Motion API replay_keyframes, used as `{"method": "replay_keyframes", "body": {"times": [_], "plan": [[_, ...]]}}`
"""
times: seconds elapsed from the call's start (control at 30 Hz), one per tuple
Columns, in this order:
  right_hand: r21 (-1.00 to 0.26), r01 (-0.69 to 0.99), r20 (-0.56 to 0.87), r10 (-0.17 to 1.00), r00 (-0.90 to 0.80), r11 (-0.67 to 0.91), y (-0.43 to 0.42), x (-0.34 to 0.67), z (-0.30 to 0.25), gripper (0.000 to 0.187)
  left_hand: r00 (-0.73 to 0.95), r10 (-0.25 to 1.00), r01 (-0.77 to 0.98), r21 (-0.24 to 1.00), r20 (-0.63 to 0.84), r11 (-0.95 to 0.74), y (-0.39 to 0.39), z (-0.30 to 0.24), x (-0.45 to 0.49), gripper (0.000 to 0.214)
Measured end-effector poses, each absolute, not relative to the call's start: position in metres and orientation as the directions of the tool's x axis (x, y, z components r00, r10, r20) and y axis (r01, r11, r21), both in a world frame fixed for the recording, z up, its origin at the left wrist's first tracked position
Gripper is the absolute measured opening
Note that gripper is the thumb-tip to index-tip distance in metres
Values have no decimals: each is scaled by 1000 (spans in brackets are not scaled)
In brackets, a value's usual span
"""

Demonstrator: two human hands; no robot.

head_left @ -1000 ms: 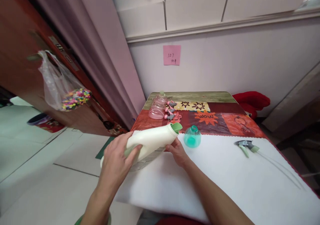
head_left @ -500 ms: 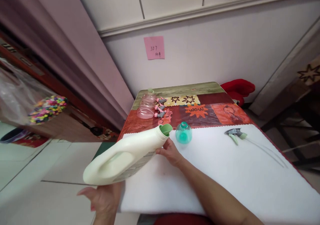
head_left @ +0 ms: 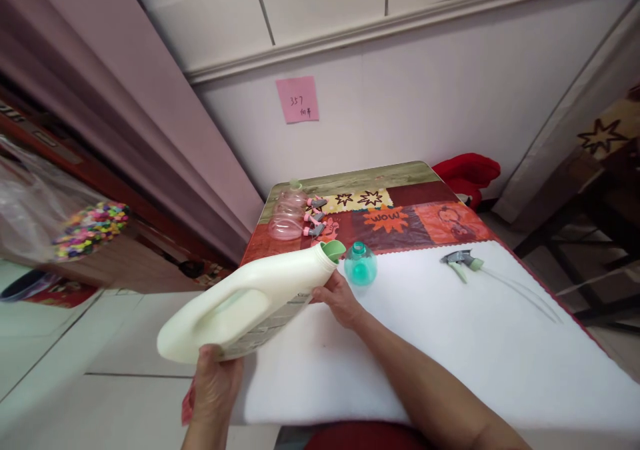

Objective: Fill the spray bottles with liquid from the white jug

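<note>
A large cream-white plastic jug [head_left: 280, 273] with a side handle lies tilted in both my hands, its neck pointing up and right. Inside the jug's open mouth sits a green pouring spout [head_left: 334, 250]. My left hand [head_left: 213, 377] grips the jug's base, thumb on the near side and fingers mostly hidden beneath. Round the underside of the neck my right hand [head_left: 343, 300] is closed. Just right of the spout, a small round teal bottle [head_left: 361, 267] stands uncapped on the white cloth; the spout is beside its mouth, and contact cannot be made out.
A grey and green trigger sprayer [head_left: 465, 262] with a long tube lies on the white cloth [head_left: 450, 357] at right. Clear pink bottles [head_left: 287, 217] and several pink-grey sprayer heads [head_left: 315, 218] are at the table's back left. A pink note [head_left: 299, 100] hangs on the wall.
My left hand has closed its thumb onto the jug's base, where it was spread beneath before. The jug's spout has come nearer the teal bottle. The whole view has shifted slightly.
</note>
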State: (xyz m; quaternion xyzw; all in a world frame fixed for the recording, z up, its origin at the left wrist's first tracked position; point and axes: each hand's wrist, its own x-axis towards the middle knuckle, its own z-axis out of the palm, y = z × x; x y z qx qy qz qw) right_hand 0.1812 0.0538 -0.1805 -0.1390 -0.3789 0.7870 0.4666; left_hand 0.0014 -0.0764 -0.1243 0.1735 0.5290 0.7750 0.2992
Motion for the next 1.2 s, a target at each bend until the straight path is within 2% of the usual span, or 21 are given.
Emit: {"method": "replay_keyframes", "body": {"times": [0.17,0.3,0.63,0.97,1.2], "plan": [[-697,-667,172,842,-512,-263,56,184,-180,68,-711,696,-290,943,-99,-163,-77,-114,-2,88],[-671,-686,184,834,-520,-280,56,183,-183,66,-702,708,-231,965,-77,-124,-78,-118,-5,83],[-732,-641,109,890,-443,-230,58,191,-173,53,-742,667,-96,974,67,-205,-68,-104,-2,69],[-751,-621,69,910,-410,-223,56,192,-174,51,-732,668,-28,973,136,-229,-60,-93,0,67],[-747,-628,64,916,-396,-219,58,192,-173,50,-720,673,15,974,167,-226,-56,-84,3,73]]}}
